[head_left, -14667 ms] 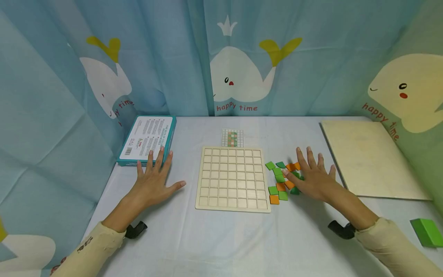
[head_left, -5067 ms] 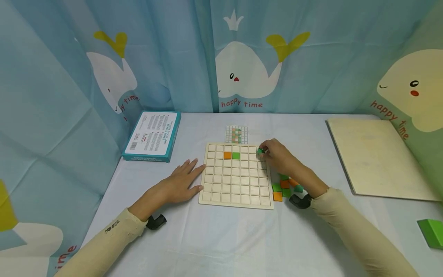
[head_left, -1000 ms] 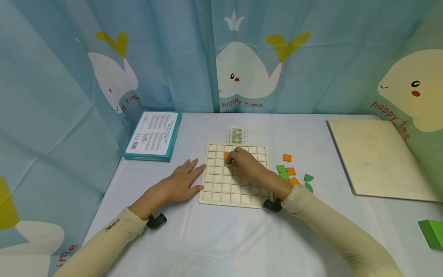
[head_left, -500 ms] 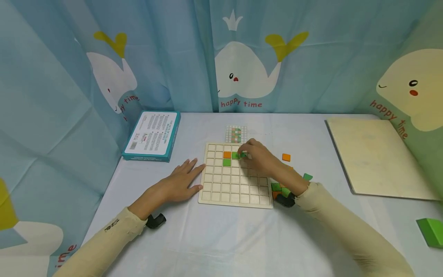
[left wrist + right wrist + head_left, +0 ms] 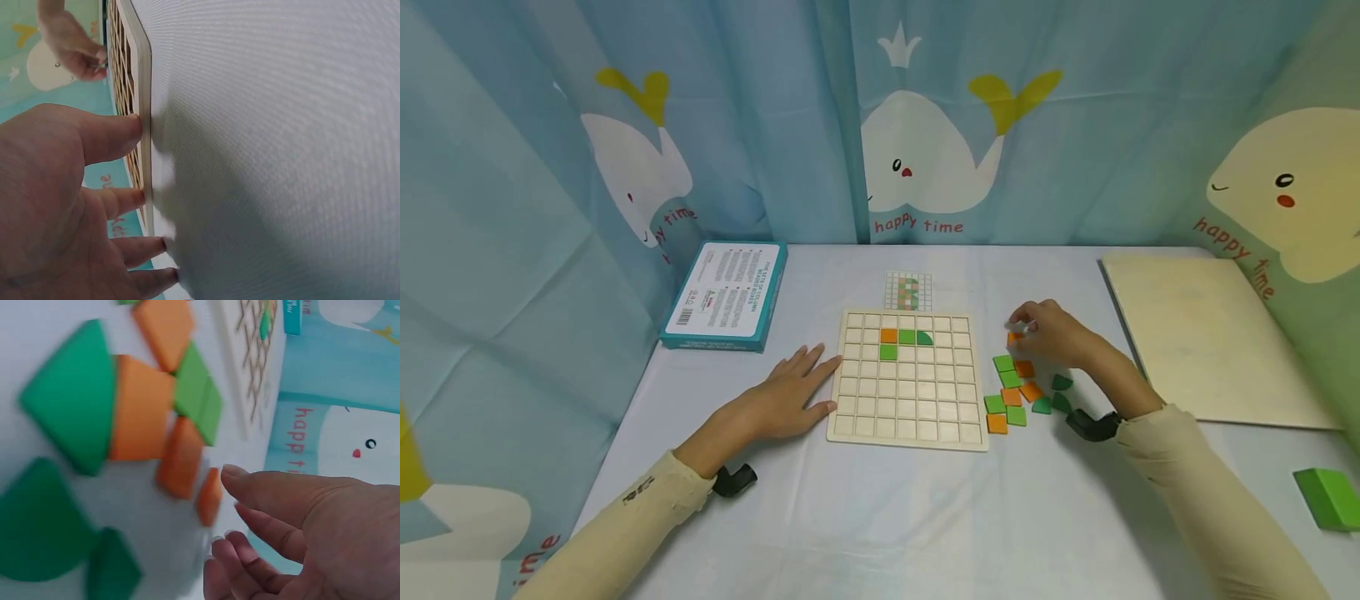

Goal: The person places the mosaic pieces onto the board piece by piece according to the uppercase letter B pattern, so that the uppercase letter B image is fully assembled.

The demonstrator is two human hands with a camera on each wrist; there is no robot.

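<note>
A pale wooden grid board point(image 5: 906, 407) lies mid-table. Its second row bears an orange square tile point(image 5: 889, 336), a light green square tile point(image 5: 907, 337) and a dark green quarter-round tile point(image 5: 925, 338). Below the orange one sits another light green tile point(image 5: 888, 352). My left hand point(image 5: 786, 402) lies spread flat, thumb and fingertips against the board's left edge. Right of the board, my right hand point(image 5: 1054, 335) hovers over a loose orange tile point(image 5: 210, 497). Its thumb is close to that tile and the fingers are loosely bent, with nothing seen between them.
Loose light green point(image 5: 1016, 416), orange point(image 5: 997, 424) and dark green tiles point(image 5: 1061, 382) lie right of the board. Behind it is a small pattern card point(image 5: 908, 291). A teal-edged box point(image 5: 724, 296) stands left, a wooden panel point(image 5: 1217, 342) right, with a green block point(image 5: 1327, 499) nearer.
A light green tile went down below the orange one, then the dark green quarter-round beside the upper green. My right hand let go and moved right to the loose tiles. The left hand stayed.
</note>
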